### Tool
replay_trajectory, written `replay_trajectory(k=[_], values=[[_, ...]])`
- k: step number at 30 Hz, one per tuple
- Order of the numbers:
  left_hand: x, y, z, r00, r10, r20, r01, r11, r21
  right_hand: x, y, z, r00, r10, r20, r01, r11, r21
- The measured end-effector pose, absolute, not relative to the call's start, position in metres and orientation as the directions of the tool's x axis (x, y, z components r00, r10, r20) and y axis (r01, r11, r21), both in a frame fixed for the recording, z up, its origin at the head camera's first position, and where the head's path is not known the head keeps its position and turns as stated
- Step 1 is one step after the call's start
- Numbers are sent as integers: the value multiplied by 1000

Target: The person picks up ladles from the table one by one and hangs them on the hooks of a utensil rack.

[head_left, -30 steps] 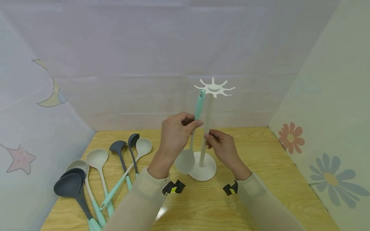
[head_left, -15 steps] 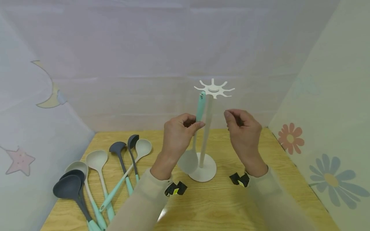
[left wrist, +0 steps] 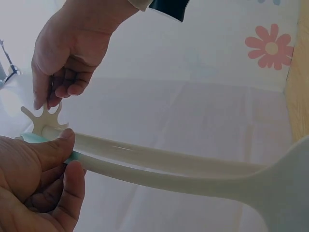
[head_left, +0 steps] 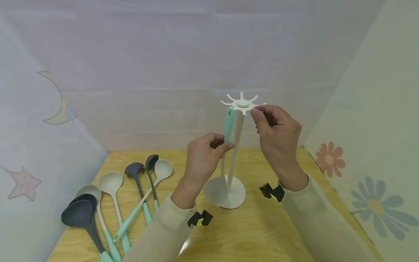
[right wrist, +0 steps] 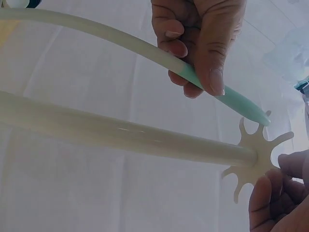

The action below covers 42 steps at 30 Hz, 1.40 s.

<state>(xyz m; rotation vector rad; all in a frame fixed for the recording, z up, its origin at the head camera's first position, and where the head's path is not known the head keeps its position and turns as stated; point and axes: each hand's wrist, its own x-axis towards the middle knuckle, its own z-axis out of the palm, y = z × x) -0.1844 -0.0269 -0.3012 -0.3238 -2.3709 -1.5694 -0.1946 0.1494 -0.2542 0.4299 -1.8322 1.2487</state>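
My left hand (head_left: 204, 158) pinches a white spatula (head_left: 216, 190) by its mint-green handle, and the spatula hangs upright with its broad head down. The handle's holed top end is right at the prongs of a white utensil stand (head_left: 236, 153), on its left side. In the right wrist view the handle tip (right wrist: 263, 120) overlaps one prong. My right hand (head_left: 279, 136) is raised at the stand's top, where thumb and fingers pinch a prong on the right of the star-shaped rack (left wrist: 44, 120). The stand stands upright on its round base (head_left: 237, 198).
Several ladles and spoons lie on the left of the wooden table (head_left: 255, 233). They include a dark ladle (head_left: 76, 214), a white ladle (head_left: 110, 182) and a white spoon (head_left: 163, 169) crossing others. Printed cloth walls (head_left: 163, 54) enclose the back and sides.
My right hand has let go of the stand's pole, swung out right and up, and taken a prong of the rack. My left hand has moved slightly right and down with the spatula.
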Motion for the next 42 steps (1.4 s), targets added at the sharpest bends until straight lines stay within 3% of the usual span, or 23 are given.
replay_trajectory(k=[14,23,25,30,32,42], values=[[-180,-28,-302,-926,25,376,356,391,849,-199,154,-252,-570,120,813,-728,384,-568],[-176,-27,-302,-924,28,381,361,396,845,-200,157,-250,-646,86,759,-678,393,-621],[-175,-27,-301,-922,26,387,364,402,840,-198,156,-250,-618,105,779,-672,444,-593],[-175,-27,-300,-918,30,396,373,405,834,-189,149,-250,-426,151,892,-716,546,-435],[-176,-26,-301,-917,34,398,376,405,833,-186,145,-249,-387,126,913,-744,542,-390],[-179,-27,-301,-901,42,431,404,440,802,-186,134,-249,-395,57,917,-728,589,-350]])
